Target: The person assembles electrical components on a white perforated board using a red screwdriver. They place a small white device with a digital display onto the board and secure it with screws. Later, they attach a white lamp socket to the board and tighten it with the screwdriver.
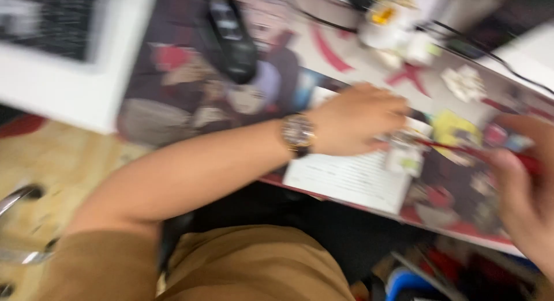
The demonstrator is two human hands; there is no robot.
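Left hand (358, 119) on paper sheet (346, 177) — right hand (522, 185) grips red tool (479, 154).

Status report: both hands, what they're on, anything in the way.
Left hand pressing small blurred part on paper. Right hand gripping red tool. Nothing between them.

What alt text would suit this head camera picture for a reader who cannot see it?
A blurred look down at a person's left hand, with a wristwatch, resting on a printed sheet on a colourful desk mat. The right hand holds a thin red tool.

Brown short sleeve, brown trousers, wristwatch (298, 132) on left wrist.
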